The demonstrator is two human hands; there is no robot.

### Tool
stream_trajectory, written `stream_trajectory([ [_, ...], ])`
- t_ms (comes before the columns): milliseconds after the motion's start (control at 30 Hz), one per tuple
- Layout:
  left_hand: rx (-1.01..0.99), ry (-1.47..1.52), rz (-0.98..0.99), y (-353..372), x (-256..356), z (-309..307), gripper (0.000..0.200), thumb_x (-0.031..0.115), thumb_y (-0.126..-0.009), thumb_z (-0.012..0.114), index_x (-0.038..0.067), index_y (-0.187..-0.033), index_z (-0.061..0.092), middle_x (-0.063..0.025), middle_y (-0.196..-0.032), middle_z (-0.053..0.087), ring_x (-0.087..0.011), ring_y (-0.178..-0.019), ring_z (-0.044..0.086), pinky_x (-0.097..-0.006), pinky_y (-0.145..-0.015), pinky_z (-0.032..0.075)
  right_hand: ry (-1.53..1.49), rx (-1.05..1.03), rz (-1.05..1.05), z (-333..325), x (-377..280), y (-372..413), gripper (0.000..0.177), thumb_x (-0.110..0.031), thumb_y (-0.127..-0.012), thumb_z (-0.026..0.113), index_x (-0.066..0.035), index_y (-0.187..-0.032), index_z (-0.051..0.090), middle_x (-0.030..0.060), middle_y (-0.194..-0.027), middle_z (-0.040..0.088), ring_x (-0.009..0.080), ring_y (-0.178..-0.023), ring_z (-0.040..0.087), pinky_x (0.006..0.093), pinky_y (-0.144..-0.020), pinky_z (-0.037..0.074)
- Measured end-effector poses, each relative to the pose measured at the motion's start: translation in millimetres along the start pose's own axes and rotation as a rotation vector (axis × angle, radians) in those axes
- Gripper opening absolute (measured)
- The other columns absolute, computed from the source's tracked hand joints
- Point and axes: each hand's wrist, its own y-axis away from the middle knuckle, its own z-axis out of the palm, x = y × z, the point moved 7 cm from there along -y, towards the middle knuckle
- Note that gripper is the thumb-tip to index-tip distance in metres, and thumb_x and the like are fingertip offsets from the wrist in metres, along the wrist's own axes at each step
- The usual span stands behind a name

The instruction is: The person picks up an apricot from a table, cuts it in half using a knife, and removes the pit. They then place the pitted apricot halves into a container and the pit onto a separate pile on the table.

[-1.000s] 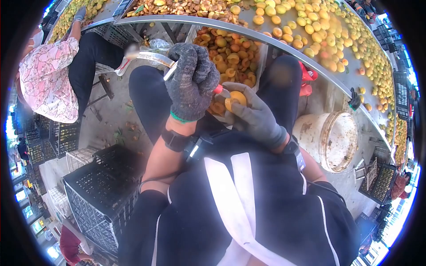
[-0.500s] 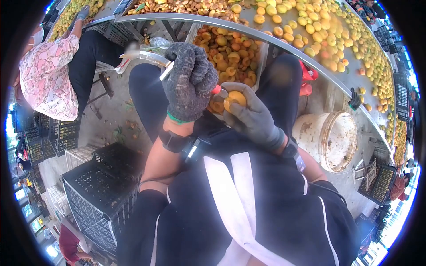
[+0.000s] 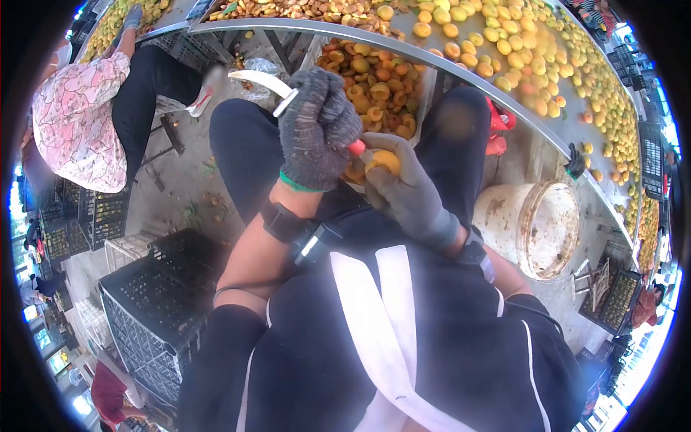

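My left hand (image 3: 317,133), in a dark knitted glove with a green cuff, is closed around a tool (image 3: 265,81). A pale curved piece of the tool sticks out at the upper left, and its red end (image 3: 356,147) shows beside the fruit. In a smooth grey glove, my right hand (image 3: 414,191) grips a yellow-orange apricot (image 3: 383,163) between thumb and fingers. The two hands nearly meet above my lap. Just beyond them, between my knees, a crate (image 3: 426,93) holds orange fruit halves.
A metal-edged table (image 3: 497,93) bears many apricots and a heap of halves. A stained white bucket (image 3: 551,230) is at right. Black crates (image 3: 155,295) stand at lower left. A person in a pink patterned top (image 3: 79,122) sits at left.
My left hand has shifted slightly right with the tool, whose curved part now points further up. The apricot has turned a little in my right hand and is more covered by fingers.
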Motion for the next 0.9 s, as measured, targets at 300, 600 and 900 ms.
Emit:
stream_trajectory([
  [300, 0.004, 0.086, -0.099, -5, -15, -12, 0.019, 0.027, -0.100, 0.054, 0.011, -0.090, 0.058, 0.0053, -0.060, 0.040, -0.0071, -0.043, 0.033, -0.0225, -0.041, 0.029, 0.076, -0.059, -0.009, -1, 15, 1, 0.031, -0.003, -0.100, 0.046, -0.007, -0.130, 0.040, 0.0024, -0.079, 0.047, 0.0075, -0.059, 0.044, 0.0224, -0.053, 0.037],
  [600, 0.010, 0.106, -0.197, -14, -23, -16, 0.022, 0.027, -0.101, 0.051, 0.008, -0.094, 0.059, 0.0068, -0.061, 0.040, -0.0051, -0.042, 0.033, -0.0213, -0.042, 0.030, 0.091, -0.117, -0.104, -9, 12, -3, 0.035, -0.010, -0.099, 0.054, -0.007, -0.131, 0.041, 0.0025, -0.082, 0.050, 0.0081, -0.064, 0.048, 0.0234, -0.058, 0.042],
  [900, 0.004, 0.295, -0.390, -10, -33, -25, 0.026, 0.031, -0.102, 0.049, 0.010, -0.091, 0.058, 0.0066, -0.057, 0.032, -0.0054, -0.042, 0.030, -0.0225, -0.041, 0.027, 0.250, -0.277, -0.318, -5, -3, -3, 0.041, -0.019, -0.095, 0.062, -0.005, -0.130, 0.047, 0.0049, -0.106, 0.054, 0.0096, -0.078, 0.056, 0.0229, -0.071, 0.047],
])
